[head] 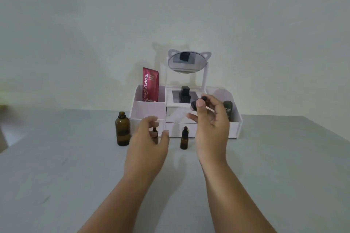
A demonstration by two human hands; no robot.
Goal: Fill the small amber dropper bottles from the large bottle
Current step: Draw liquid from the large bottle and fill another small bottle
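The large amber bottle (pixel 122 130) stands uncapped on the grey table, left of my hands. My left hand (pixel 149 138) curls loosely around a small amber dropper bottle (pixel 155 134), which it mostly hides; whether the fingers touch it is unclear. A second small amber dropper bottle (pixel 184 138) with its black dropper top on stands between my hands. My right hand (pixel 210 119) is raised and pinches a black dropper cap (pixel 198 102) between thumb and fingers, above and right of the second bottle.
A white organiser (pixel 234 128) with drawers and a cat-eared mirror (pixel 186 62) stands right behind the bottles. It holds a red sachet (pixel 150 87), black cubes (pixel 185 94) and a green tube (pixel 227 108). The grey table (pixel 75 176) extends toward me.
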